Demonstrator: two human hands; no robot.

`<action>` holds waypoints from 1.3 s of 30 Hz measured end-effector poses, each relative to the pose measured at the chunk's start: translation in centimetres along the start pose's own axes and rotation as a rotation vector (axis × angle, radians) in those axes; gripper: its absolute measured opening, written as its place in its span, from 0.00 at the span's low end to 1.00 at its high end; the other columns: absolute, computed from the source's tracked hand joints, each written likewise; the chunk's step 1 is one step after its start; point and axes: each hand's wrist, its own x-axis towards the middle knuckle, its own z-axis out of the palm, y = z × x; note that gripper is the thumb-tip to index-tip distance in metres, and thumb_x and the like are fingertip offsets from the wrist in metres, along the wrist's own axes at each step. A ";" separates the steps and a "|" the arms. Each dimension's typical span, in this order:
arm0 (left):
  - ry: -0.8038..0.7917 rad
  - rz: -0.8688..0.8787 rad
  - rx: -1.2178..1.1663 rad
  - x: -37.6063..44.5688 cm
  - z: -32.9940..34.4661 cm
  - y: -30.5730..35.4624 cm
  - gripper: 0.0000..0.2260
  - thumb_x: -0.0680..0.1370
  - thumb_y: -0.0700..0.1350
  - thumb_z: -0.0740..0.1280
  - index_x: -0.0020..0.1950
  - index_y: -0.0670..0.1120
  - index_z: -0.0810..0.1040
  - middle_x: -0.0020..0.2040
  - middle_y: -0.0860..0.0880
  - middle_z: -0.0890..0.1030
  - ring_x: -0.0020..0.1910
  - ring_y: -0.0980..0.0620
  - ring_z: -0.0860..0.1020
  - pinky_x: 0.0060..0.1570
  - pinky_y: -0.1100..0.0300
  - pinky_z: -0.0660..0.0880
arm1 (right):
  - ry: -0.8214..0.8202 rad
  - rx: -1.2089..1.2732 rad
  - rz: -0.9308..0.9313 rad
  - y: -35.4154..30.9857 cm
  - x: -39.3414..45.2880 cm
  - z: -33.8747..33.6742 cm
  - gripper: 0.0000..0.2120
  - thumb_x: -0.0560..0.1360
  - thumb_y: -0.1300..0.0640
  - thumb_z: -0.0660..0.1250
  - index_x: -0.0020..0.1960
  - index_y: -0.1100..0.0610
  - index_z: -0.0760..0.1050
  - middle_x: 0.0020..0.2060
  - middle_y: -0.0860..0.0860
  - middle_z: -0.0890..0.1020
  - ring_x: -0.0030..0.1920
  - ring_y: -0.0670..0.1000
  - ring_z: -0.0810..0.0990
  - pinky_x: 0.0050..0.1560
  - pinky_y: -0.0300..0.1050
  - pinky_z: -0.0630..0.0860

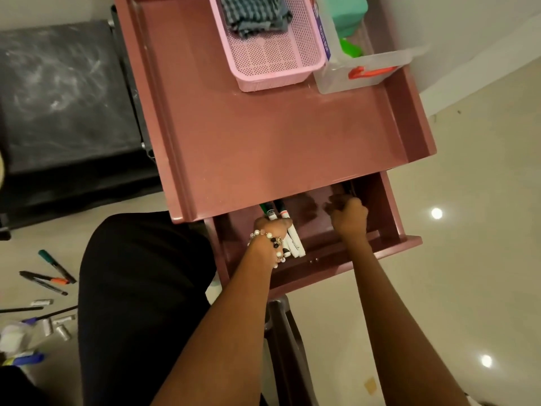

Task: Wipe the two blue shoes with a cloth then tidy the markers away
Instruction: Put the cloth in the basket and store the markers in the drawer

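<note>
markers (282, 230): bunch in open drawer (345, 256) under the table's (278, 136) front edge, long axes front to back, caps toward the table
left hand (270, 228): fingers curled round the bunch, at drawer's left side
right hand (349, 219): fingers curled at drawer's right side; contents hidden, cannot tell
floor (439, 273): loose pens (49, 276) left of the table
</note>
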 end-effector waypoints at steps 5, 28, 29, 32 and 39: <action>-0.040 0.026 0.038 -0.8 0.4 -0.8 0.07 0.74 0.44 0.71 0.43 0.41 0.79 0.35 0.43 0.81 0.36 0.42 0.81 0.39 0.49 0.81 | -0.530 0.537 0.070 -1.8 -5.9 -1.6 0.11 0.70 0.68 0.72 0.51 0.62 0.80 0.42 0.54 0.84 0.41 0.50 0.84 0.39 0.42 0.80; -0.002 0.143 0.086 0.9 -0.2 -1.0 0.11 0.75 0.44 0.71 0.54 0.39 0.80 0.47 0.45 0.82 0.43 0.47 0.79 0.43 0.59 0.75 | -0.052 0.064 -0.133 0.4 -0.5 -0.1 0.09 0.72 0.67 0.70 0.52 0.62 0.79 0.45 0.57 0.83 0.44 0.53 0.82 0.48 0.44 0.78; -0.010 0.139 0.074 0.7 0.0 -1.1 0.10 0.75 0.45 0.71 0.54 0.41 0.79 0.46 0.45 0.82 0.43 0.46 0.79 0.41 0.58 0.76 | -0.222 0.206 -0.108 -0.5 -2.4 -0.3 0.10 0.71 0.64 0.72 0.52 0.61 0.79 0.44 0.55 0.84 0.42 0.52 0.82 0.44 0.44 0.80; -0.081 0.081 -0.009 0.0 0.3 -1.0 0.09 0.73 0.45 0.74 0.50 0.44 0.78 0.45 0.44 0.83 0.44 0.44 0.82 0.47 0.48 0.81 | -0.497 0.429 -0.032 -1.9 -6.5 -0.7 0.11 0.70 0.61 0.73 0.52 0.60 0.80 0.43 0.55 0.85 0.39 0.50 0.84 0.35 0.39 0.79; -0.130 0.058 0.013 -0.2 0.4 -0.5 0.11 0.76 0.49 0.71 0.48 0.42 0.77 0.41 0.45 0.78 0.38 0.47 0.78 0.50 0.43 0.79 | -0.271 0.305 0.136 -0.5 -3.0 -0.9 0.09 0.66 0.63 0.76 0.46 0.63 0.82 0.40 0.56 0.83 0.40 0.54 0.81 0.44 0.48 0.78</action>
